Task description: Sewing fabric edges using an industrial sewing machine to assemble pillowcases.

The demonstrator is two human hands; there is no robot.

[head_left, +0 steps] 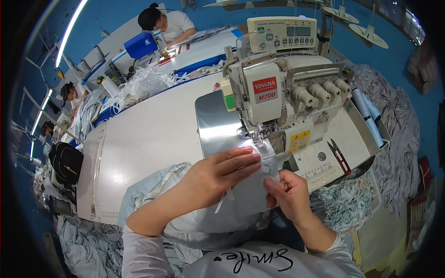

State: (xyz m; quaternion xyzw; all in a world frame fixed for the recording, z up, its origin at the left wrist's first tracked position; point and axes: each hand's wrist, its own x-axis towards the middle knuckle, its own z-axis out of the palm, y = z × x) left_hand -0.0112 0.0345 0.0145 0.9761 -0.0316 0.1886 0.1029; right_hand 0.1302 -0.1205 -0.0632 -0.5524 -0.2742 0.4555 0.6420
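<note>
A pale grey piece of fabric [248, 192] runs from my lap up to the presser foot [260, 134] of a white overlock sewing machine [262, 109]. My left hand [215, 171] lies flat on the cloth, fingers stretched out together, their tips just short of the foot. At the cloth's right edge, my right hand [289, 192] pinches the fabric between thumb and curled fingers. A narrow white strip [225, 201] hangs from the cloth below my left hand. The rest of the fabric bunches under my left forearm.
Red-handled thread snips [340, 157] lie on the machine bed at the right. A control panel [282, 34] tops the machine. Piled grey cloth [384, 129] and fabric scraps [345, 204] are at the right. A black bag [66, 162] is left of the table [148, 134]; co-workers sit beyond.
</note>
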